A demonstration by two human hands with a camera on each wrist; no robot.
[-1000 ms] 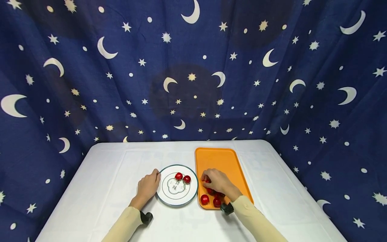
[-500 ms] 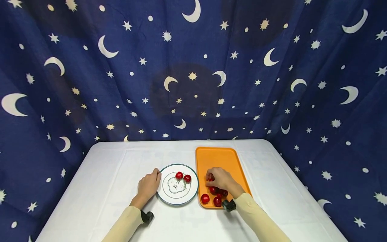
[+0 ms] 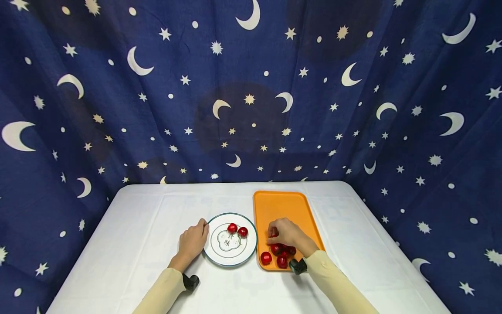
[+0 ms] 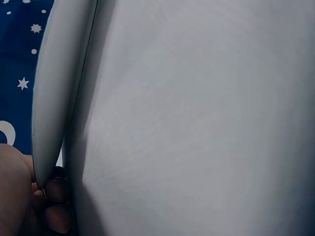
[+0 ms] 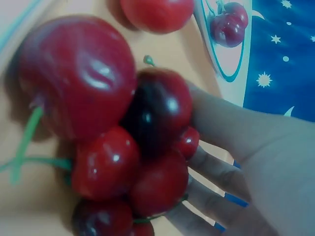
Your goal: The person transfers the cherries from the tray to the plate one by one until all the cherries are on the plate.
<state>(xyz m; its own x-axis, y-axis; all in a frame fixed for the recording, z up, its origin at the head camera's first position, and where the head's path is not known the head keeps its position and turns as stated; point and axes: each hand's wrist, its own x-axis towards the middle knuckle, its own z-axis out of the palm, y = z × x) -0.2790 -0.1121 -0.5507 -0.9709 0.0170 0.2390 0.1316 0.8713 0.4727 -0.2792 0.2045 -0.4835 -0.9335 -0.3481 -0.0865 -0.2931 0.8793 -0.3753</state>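
A white plate (image 3: 215,257) with a dark green rim carries two red cherries (image 3: 242,232) with stems. My left hand (image 3: 192,241) grips its left edge; in the left wrist view, fingertips (image 4: 56,189) show under the plate's rim. To the right, my right hand (image 3: 287,232) is over the orange tray (image 3: 280,203), fingers and thumb curled round a red cherry (image 5: 188,142) that is mostly hidden. Several more cherries (image 5: 78,76) with green stems cluster just in front of that hand in the right wrist view, on the near part of the tray.
A white cloth covers the table (image 3: 157,209). Behind it and at the sides hangs a dark blue curtain (image 3: 251,131) with moons and stars. The tray stands close beside the plate's right edge. A black wrist camera (image 3: 298,266) sits low over the tray's near edge.
My right hand has shifted slightly right over the tray, uncovering more of the cherries beneath it. The left hand and the plate stay where they were.
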